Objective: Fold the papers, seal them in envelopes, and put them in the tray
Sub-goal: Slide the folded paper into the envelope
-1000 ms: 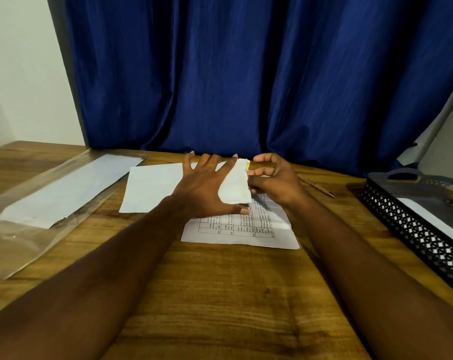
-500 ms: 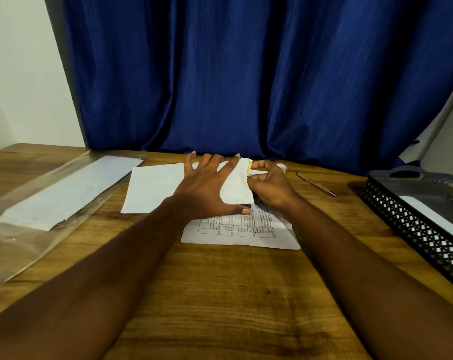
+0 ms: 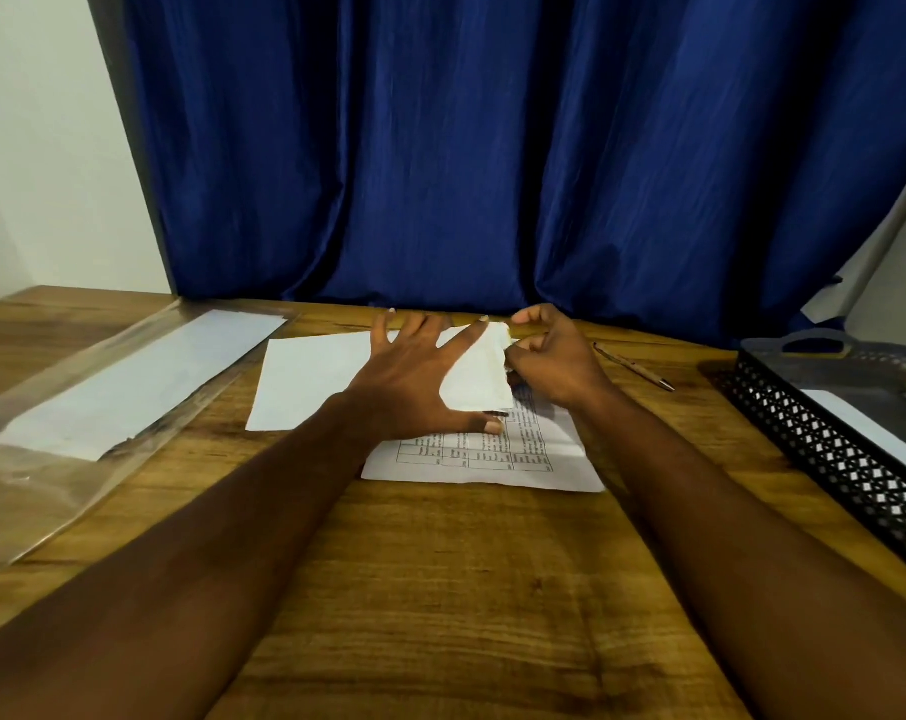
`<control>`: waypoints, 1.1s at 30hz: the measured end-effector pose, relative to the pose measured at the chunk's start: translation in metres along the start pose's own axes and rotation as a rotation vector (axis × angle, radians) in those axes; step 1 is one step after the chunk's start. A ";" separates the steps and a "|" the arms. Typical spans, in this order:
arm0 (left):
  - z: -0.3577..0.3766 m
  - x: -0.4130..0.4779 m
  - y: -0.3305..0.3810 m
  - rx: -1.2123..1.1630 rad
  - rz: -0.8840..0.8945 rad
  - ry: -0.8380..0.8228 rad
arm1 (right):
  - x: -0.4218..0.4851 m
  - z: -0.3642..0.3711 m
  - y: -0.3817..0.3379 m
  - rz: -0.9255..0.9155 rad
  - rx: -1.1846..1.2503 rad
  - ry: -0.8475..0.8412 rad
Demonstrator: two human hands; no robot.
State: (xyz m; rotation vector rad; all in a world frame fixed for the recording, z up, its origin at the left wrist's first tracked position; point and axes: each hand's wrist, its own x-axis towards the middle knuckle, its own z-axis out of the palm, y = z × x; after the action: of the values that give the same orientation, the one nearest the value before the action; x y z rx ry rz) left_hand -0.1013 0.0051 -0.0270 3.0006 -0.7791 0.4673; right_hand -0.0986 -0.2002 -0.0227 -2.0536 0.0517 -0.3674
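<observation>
A white envelope [image 3: 479, 379] lies at the middle back of the wooden table, its right end raised. My left hand [image 3: 414, 376] presses flat on it with fingers spread. My right hand [image 3: 549, 356] has its fingers curled at the envelope's right edge, pinching the flap end. A printed sheet with a table [image 3: 492, 457] lies under both hands. A blank white sheet [image 3: 305, 376] sits to the left of them. The black mesh tray [image 3: 825, 449] stands at the right edge with a white envelope [image 3: 871, 433] inside.
A clear plastic sleeve [image 3: 50, 459] holding a long white envelope [image 3: 144, 381] lies at the left. A pen [image 3: 632, 372] rests behind my right hand. A blue curtain hangs along the back of the table.
My right hand shifted slightly along the envelope's right edge and its fingers curled tighter on the flap. My left hand stayed pressed on the envelope.
</observation>
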 end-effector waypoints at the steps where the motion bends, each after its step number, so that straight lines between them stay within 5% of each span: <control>1: -0.001 -0.001 0.000 -0.029 0.009 -0.042 | 0.000 -0.001 0.001 -0.023 -0.062 0.001; 10: 0.003 -0.010 -0.002 -0.225 0.044 -0.308 | -0.003 -0.005 0.010 -0.003 -0.208 -0.181; 17: 0.007 -0.009 -0.003 -0.245 0.039 -0.289 | 0.009 -0.013 0.009 0.194 -0.199 -0.196; 33: 0.010 -0.002 0.017 -0.490 0.061 -0.061 | 0.019 -0.002 0.014 0.167 -0.187 -0.259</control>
State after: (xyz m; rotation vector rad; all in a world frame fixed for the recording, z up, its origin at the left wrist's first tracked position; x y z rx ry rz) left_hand -0.1080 -0.0094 -0.0384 2.5504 -0.8451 0.1527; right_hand -0.0794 -0.2121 -0.0294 -2.2472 0.1021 0.0091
